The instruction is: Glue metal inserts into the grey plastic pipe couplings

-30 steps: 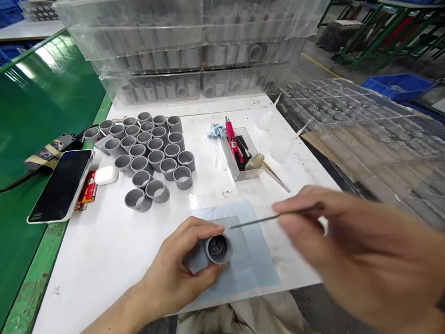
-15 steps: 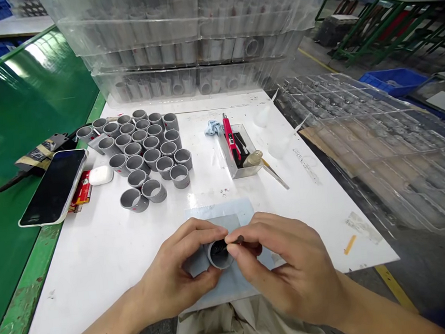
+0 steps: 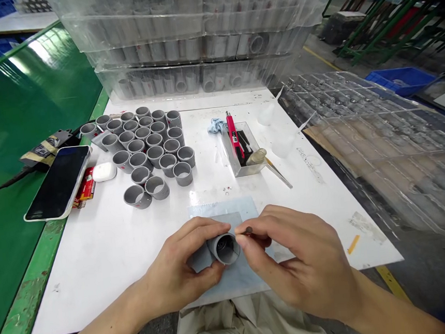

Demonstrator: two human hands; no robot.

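Note:
My left hand (image 3: 188, 263) is closed around a short grey tube (image 3: 214, 248), its open end tilted up toward me. Dark detail shows inside the tube, too small to make out. My right hand (image 3: 288, 255) pinches a thin dark stick-like tool (image 3: 247, 231) beside the tube's rim; most of that tool is hidden by the fingers. Beneath both hands lies a light blue cloth (image 3: 252, 284) on the white table (image 3: 99, 266).
Several grey tubes (image 3: 157, 188) stand upright at the left. Beyond the cloth is a clear box (image 3: 246, 170) holding a red cutter (image 3: 234, 140), with tweezers (image 3: 280, 176) beside it. A phone (image 3: 58, 184) lies on the left edge. Stacked clear bins (image 3: 153, 82) stand at the back.
My right hand has drawn the dark tool out of the tube's mouth, slightly to the right. The tube has turned so that its opening shows more. The whole view has shifted slightly.

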